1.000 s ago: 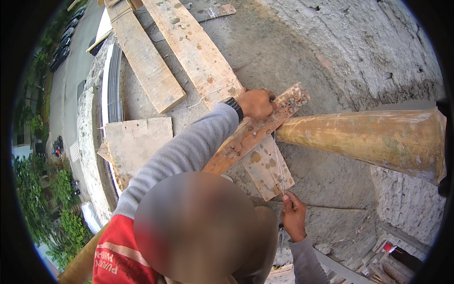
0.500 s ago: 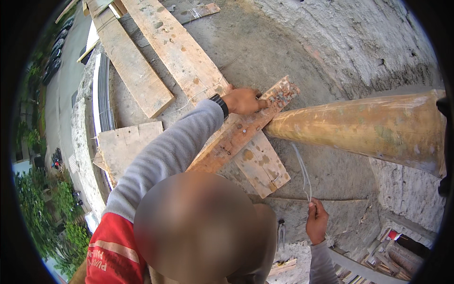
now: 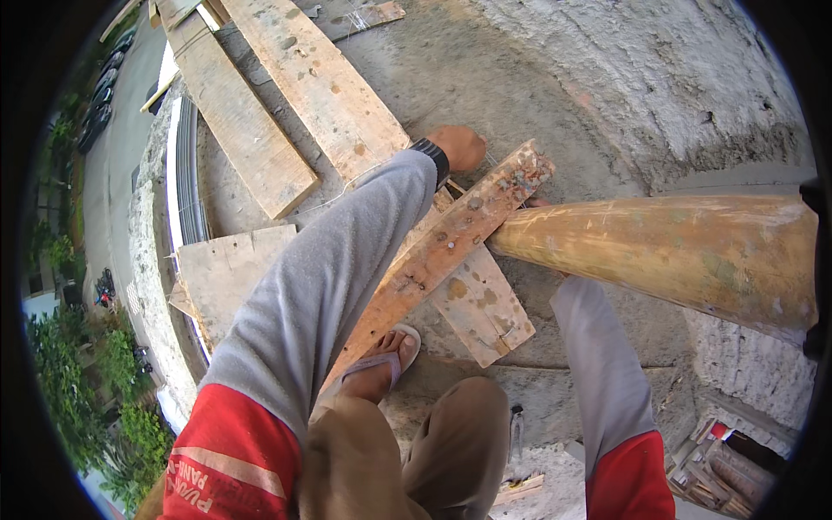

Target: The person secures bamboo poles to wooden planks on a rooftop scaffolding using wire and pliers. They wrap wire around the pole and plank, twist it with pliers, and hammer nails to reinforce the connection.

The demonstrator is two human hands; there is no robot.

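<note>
My left hand is just beyond the upper end of a reddish timber beam, its back up and its fingers hidden underneath. The beam lies slantwise across a stained plank, against the narrow end of a round wooden pole. My right forearm reaches under the pole from the near side. Of my right hand only a bit of the fingers shows, between pole and beam end. The wire it held earlier is not plainly visible; a faint strand shows beside my left hand.
Two long planks lie at upper left, and a short board nearer me. Beyond the slab's left edge is a drop to a street. A rough wall rises at right. My sandalled foot stands beside the beam.
My left hand has come off the beam and moved up and slightly right. My right hand has gone forward from the lower right, under the pole. My knees and foot have come into view.
</note>
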